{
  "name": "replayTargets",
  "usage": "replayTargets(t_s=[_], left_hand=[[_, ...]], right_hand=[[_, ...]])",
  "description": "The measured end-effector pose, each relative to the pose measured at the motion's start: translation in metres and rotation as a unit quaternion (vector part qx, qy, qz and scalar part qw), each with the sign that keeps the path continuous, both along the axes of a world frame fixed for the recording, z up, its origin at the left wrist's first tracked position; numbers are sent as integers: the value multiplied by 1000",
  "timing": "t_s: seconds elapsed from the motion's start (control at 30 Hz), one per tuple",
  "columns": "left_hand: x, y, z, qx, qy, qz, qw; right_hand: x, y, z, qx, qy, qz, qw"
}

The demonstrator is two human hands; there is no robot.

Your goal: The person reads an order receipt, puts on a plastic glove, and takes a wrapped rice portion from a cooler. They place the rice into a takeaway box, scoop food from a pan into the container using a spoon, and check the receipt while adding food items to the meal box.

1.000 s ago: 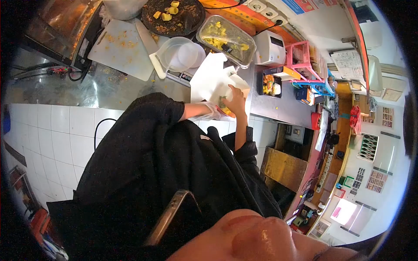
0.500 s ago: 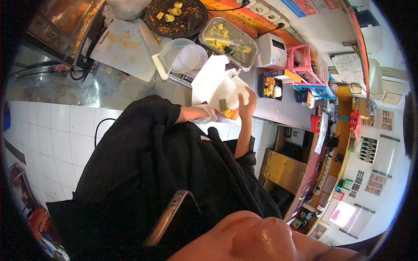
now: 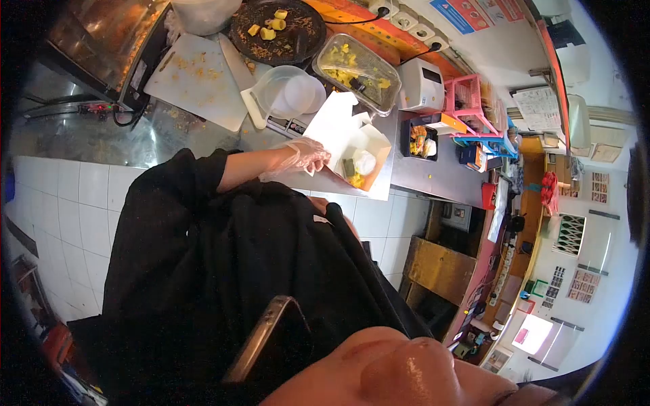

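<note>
A white paper takeaway box (image 3: 379, 150) stands on the counter's near edge, its lid tilted up. Inside lie a white round item (image 3: 365, 162), a dark green piece (image 3: 349, 168) and yellow food (image 3: 356, 180). My left hand (image 3: 308, 157), in a clear plastic glove, is at the box's near left corner, its fingers curled against the edge. Low against my black clothing, only a little of my bare right hand (image 3: 318, 203) shows; its fingers are mostly hidden.
Beyond lie a cutting board (image 3: 200, 84), a knife (image 3: 237, 64), a plastic tub (image 3: 271, 88), a scale (image 3: 288, 127), a dark round pan (image 3: 271, 51) and a clear tray of yellow food (image 3: 357, 71). To the right are a black food box (image 3: 420, 140) and a pink basket (image 3: 467, 95).
My right hand has left the box and drawn back toward my body. My gloved left hand has shifted slightly left and up, and the white round item shows more clearly.
</note>
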State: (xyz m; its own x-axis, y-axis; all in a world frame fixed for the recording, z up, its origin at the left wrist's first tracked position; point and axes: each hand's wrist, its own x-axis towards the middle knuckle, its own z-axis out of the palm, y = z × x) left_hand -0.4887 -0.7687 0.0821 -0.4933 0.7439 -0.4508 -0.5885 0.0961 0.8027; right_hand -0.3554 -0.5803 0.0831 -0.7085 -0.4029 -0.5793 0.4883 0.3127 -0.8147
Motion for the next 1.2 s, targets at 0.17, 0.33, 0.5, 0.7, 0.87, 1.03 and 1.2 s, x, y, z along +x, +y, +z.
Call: replayTargets(t_s=[0.17,0.33,0.5,0.7,0.87,1.03,1.2], left_hand=[[14,8,-7,10,2,42,999],[18,1,-20,81,-28,20,996],[19,-35,32,-46,74,95,992],[6,-73,14,94,-10,384,919],[-6,-129,10,49,1,485,873],[-14,-207,15,-21,37,538,842],[-21,-276,13,-34,75,559,825]], right_hand=[[15,-3,-7,14,-35,46,998],[29,10,-16,54,-108,139,983],[31,26,-31,159,-203,340,905],[-34,-23,-7,279,-49,359,890],[-114,-146,113,162,177,222,945],[-159,-317,228,-110,423,158,886],[-162,-447,308,-367,504,125,771]])
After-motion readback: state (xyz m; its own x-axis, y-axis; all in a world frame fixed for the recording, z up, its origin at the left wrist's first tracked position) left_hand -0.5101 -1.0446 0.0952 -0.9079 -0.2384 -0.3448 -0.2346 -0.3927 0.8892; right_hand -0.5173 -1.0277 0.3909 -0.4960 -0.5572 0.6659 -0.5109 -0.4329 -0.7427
